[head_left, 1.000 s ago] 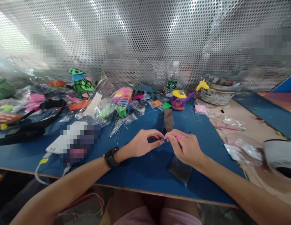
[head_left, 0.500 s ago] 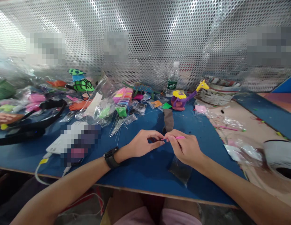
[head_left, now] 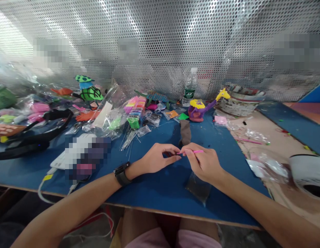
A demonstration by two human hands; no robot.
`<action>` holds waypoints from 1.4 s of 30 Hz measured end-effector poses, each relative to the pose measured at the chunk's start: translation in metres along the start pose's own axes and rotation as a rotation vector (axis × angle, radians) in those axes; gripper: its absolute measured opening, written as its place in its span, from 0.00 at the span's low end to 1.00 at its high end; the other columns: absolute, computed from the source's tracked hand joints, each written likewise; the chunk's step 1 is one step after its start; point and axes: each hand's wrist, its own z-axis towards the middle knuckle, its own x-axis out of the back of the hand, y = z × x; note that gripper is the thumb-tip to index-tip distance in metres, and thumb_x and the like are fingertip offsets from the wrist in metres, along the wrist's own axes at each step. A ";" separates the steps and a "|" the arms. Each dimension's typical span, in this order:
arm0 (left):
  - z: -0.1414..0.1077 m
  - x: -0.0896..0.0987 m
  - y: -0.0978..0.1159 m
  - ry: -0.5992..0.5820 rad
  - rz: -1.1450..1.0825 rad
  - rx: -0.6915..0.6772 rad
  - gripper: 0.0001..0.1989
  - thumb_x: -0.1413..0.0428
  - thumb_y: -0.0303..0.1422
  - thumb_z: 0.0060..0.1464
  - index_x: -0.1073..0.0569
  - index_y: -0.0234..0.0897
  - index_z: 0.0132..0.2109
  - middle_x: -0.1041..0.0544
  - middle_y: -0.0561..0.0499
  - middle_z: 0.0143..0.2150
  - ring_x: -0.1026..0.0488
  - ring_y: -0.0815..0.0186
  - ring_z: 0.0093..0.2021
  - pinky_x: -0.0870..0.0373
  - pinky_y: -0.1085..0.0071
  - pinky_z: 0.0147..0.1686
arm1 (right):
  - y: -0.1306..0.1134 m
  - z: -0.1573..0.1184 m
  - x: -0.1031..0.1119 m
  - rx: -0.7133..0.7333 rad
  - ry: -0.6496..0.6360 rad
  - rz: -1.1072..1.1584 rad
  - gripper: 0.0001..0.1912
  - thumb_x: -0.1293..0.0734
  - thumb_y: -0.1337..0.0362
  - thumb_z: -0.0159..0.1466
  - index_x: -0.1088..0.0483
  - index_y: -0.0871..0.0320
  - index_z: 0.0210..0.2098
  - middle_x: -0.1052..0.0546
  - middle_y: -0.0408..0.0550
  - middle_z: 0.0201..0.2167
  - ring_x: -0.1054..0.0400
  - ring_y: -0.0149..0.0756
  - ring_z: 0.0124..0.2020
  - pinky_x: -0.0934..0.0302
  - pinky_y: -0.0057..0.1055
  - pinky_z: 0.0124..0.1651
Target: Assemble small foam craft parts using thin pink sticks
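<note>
Right in the middle, the right hand (head_left: 203,163) has a slim bright-pink plastic tool (head_left: 198,151) pinched between thumb and fingers, pointing across at the left hand (head_left: 156,159)! Over there, thumb and forefinger curl to a narrow gap around the tool's tip, and whether they grip anything small and dark there, I cannot tell. Just beyond the right fingers lies a grey-brown, flattened soft strip (head_left: 185,131); below that hand, a small clear plastic bag with dark contents (head_left: 198,188), all on the blue tabletop (head_left: 155,193). Further back stands a purple-and-yellow giraffe-like figure (head_left: 197,113), a clear plastic bottle with a green label (head_left: 189,89) behind it, and off to the left, thin silvery wires (head_left: 128,138) near colourful wrapped packets (head_left: 136,109)
</note>
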 end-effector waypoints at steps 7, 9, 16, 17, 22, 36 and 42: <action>0.001 0.001 0.001 0.005 0.002 -0.006 0.14 0.41 0.41 0.60 0.21 0.36 0.46 0.19 0.50 0.37 0.23 0.67 0.36 0.28 0.73 0.38 | 0.000 0.000 0.001 -0.015 0.001 -0.007 0.19 0.45 0.65 0.74 0.25 0.57 0.34 0.17 0.44 0.32 0.24 0.28 0.29 0.38 0.24 0.30; 0.001 0.001 0.001 0.009 0.008 -0.009 0.14 0.42 0.41 0.61 0.21 0.36 0.46 0.19 0.50 0.37 0.23 0.67 0.36 0.28 0.73 0.38 | 0.000 0.000 0.001 -0.011 0.007 -0.011 0.19 0.46 0.65 0.74 0.25 0.57 0.34 0.17 0.44 0.32 0.24 0.28 0.28 0.39 0.24 0.29; 0.001 0.001 0.000 0.015 0.000 0.004 0.14 0.41 0.41 0.60 0.21 0.36 0.46 0.18 0.50 0.37 0.23 0.67 0.37 0.28 0.73 0.38 | -0.001 0.000 0.001 -0.008 0.013 -0.020 0.20 0.46 0.65 0.74 0.26 0.58 0.33 0.18 0.44 0.31 0.24 0.28 0.29 0.41 0.24 0.28; 0.001 0.001 0.000 0.018 -0.003 0.008 0.14 0.41 0.41 0.60 0.21 0.36 0.46 0.18 0.50 0.37 0.23 0.67 0.36 0.28 0.73 0.38 | 0.000 0.000 0.001 -0.007 0.019 -0.017 0.20 0.46 0.65 0.74 0.26 0.58 0.33 0.18 0.44 0.31 0.24 0.28 0.29 0.41 0.24 0.28; 0.000 0.000 0.000 0.030 -0.008 0.007 0.14 0.41 0.41 0.60 0.21 0.35 0.46 0.19 0.49 0.37 0.23 0.66 0.36 0.28 0.72 0.38 | 0.000 0.001 0.002 -0.004 0.041 -0.024 0.20 0.46 0.66 0.74 0.26 0.58 0.33 0.18 0.44 0.30 0.24 0.28 0.28 0.41 0.24 0.28; 0.000 0.001 0.000 0.025 0.014 -0.001 0.15 0.41 0.42 0.60 0.22 0.36 0.46 0.18 0.49 0.38 0.22 0.65 0.37 0.27 0.72 0.39 | 0.001 0.001 0.003 0.005 0.034 -0.013 0.21 0.47 0.65 0.74 0.25 0.58 0.33 0.18 0.45 0.29 0.25 0.28 0.27 0.39 0.24 0.28; 0.001 0.001 0.000 0.021 0.014 -0.006 0.14 0.41 0.42 0.60 0.22 0.36 0.46 0.19 0.49 0.38 0.23 0.67 0.37 0.28 0.73 0.38 | 0.001 0.002 0.002 0.017 0.029 -0.012 0.21 0.47 0.65 0.74 0.26 0.58 0.33 0.18 0.45 0.30 0.24 0.28 0.29 0.39 0.24 0.29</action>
